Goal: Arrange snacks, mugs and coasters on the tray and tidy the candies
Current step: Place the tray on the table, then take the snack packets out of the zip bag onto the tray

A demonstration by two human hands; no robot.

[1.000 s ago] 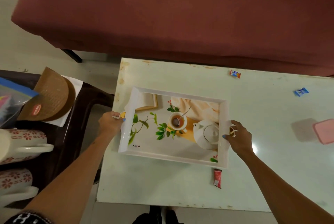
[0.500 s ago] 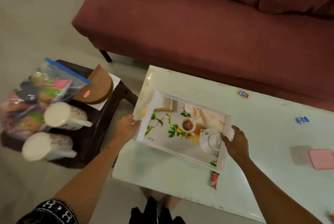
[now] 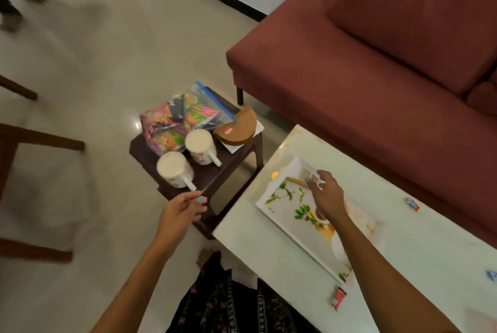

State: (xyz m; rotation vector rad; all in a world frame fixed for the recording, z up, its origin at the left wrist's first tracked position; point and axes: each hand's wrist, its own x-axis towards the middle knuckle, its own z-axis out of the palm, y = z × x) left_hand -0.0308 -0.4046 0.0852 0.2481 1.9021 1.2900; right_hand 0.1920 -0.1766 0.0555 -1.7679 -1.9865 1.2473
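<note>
Pale table (image 3: 403,265) is carrying an empty tray (image 3: 304,238); both hands (image 3: 180,211) (image 3: 326,195) are hovering open, grasping nothing. Mugs (image 3: 174,168), snacks (image 3: 174,120) are waiting at ten o'clock; candies (image 3: 412,204) are lying scattered.

Counts, head view:
- mugs — 2: near mug (image 3: 175,169), far mug (image 3: 200,147), both on the dark side table (image 3: 215,175).
- bag of snacks (image 3: 178,120) — 1, contents not countable.
- brown coasters (image 3: 236,127) — a stack, number not readable.
- tray (image 3: 285,221) — 1, on the white table (image 3: 403,252).
- wrapped candies on the table — 3 seen: orange candy (image 3: 412,204), red candy (image 3: 338,298), blue candy (image 3: 491,275) at frame edge.
- hands — 2: left hand (image 3: 180,211), right hand (image 3: 326,194).
</note>
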